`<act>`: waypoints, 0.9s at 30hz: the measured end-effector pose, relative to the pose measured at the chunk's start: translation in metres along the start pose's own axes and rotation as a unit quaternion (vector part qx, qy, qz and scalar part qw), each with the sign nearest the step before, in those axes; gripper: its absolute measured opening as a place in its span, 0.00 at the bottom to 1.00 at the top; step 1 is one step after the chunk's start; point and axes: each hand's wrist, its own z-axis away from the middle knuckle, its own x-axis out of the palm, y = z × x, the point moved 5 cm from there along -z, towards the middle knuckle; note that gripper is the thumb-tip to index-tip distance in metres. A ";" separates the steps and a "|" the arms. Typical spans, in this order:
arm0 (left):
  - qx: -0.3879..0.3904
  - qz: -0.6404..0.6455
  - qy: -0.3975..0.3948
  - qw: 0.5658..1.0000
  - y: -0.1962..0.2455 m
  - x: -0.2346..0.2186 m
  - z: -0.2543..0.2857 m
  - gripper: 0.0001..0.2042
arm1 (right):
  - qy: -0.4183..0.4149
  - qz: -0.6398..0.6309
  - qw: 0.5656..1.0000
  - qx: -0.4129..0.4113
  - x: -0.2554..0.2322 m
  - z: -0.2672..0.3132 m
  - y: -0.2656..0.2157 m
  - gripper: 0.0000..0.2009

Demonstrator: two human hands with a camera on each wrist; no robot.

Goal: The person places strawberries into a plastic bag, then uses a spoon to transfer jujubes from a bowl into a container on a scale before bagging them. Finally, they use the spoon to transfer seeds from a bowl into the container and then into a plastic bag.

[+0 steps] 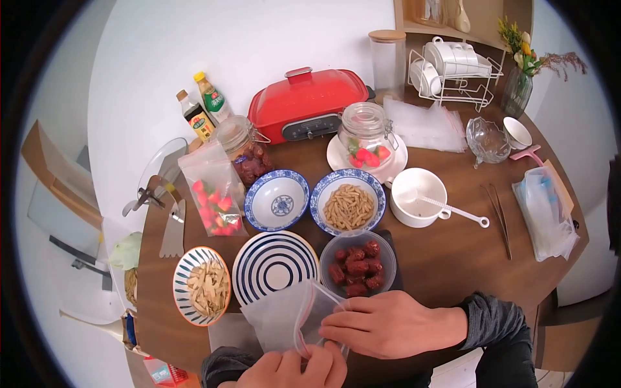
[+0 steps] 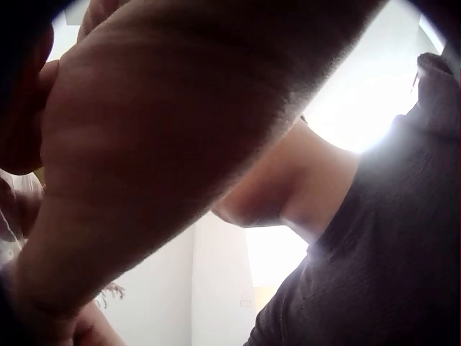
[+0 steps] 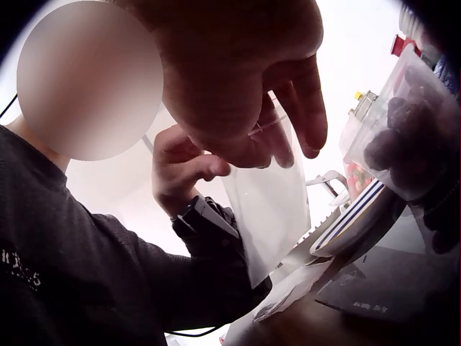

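A clear zip-lock bag [image 1: 275, 318] hangs between the two hands at the table's front edge, its mouth parted in the head view. The left hand [image 1: 291, 370] pinches the near side of the bag's zip edge. From the right, the right hand [image 1: 396, 323] grips the opposite side of that edge. In the right wrist view the bag [image 3: 270, 209] looks flat, with nothing showing inside. Just beyond it stand a blue-ringed plate [image 1: 277, 275] and a clear plastic bowl of red dates [image 1: 357, 268]. The left wrist view mostly shows the forearm.
A bowl of pale dried slices [image 1: 206, 288] stands at left, near a zip-lock bag of strawberry-like pieces [image 1: 213, 204]. Blue-patterned bowls [image 1: 278, 199], a white pot [image 1: 417, 197], glass jars [image 1: 363, 132] and a red electric cooker [image 1: 309, 100] stand behind. Tongs [image 1: 498, 220] lie at right.
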 end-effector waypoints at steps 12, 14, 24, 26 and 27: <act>0.013 0.061 0.028 0.998 -0.015 -0.010 0.010 0.15 | -0.019 0.005 1.000 0.001 0.001 -0.010 0.003 0.19; -0.016 0.024 0.003 1.000 -0.018 -0.006 0.009 0.14 | -0.033 0.025 0.999 0.028 -0.010 -0.008 0.003 0.19; -0.083 0.073 -0.014 0.994 -0.063 0.021 -0.005 0.04 | 0.136 0.427 0.828 0.338 -0.131 0.104 0.066 0.20; -0.091 0.068 -0.021 0.993 -0.065 0.022 -0.006 0.04 | 0.138 0.422 0.816 0.371 -0.138 0.114 0.068 0.21; -0.095 0.062 -0.024 0.993 -0.066 0.021 -0.005 0.03 | 0.124 0.331 0.810 0.468 -0.140 0.123 0.077 0.20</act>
